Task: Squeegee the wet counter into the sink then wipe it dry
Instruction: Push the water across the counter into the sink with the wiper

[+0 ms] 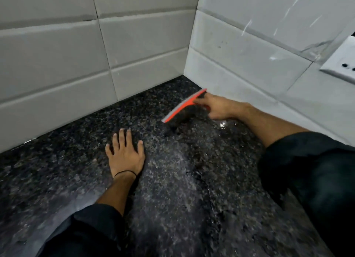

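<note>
Both hands out: left hand point(125, 156) flat, splayed on counter point(57, 172); right hand point(217, 107) apparently gripping squeegee point(183, 106).

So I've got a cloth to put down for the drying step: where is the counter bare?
The counter is bare left of the left hand, along the tiled wall, and in the near stretch between both sleeves, though it looks wet there. The back corner is crowded: the right hand holds the squeegee there.
</note>
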